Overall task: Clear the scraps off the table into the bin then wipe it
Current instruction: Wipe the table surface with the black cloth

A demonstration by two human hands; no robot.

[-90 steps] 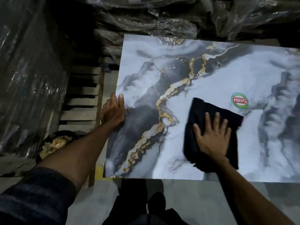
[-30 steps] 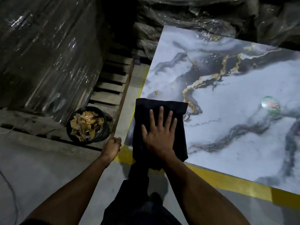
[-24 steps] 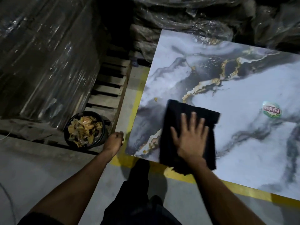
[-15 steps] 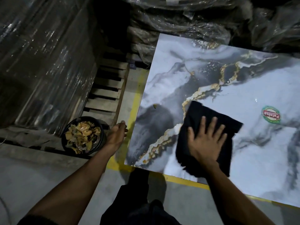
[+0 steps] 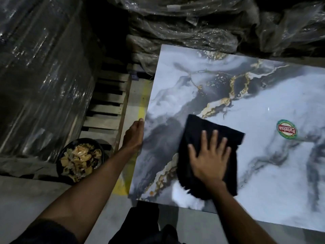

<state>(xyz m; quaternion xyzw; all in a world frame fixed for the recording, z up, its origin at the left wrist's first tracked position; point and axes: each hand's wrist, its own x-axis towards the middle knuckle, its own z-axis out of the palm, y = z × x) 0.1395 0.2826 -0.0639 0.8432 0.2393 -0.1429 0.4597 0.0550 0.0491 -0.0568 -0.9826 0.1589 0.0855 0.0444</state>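
Note:
The table is a glossy marble-patterned slab, grey and white with gold veins. A black cloth lies flat on its near left part. My right hand presses down on the cloth with fingers spread. My left hand rests against the table's left edge, fingers together, holding nothing. A black bin full of yellowish scraps stands on the floor to the left of the table. A tiny orange speck sits near the front left corner.
A round green and red sticker is stuck on the table at right. A wooden pallet lies left of the table, with plastic-wrapped stacks beside and behind it. A yellow floor line runs under the left edge.
My right hand has slid the cloth from the table's front left corner toward the right. My left hand has risen from near the bin to the table's left edge.

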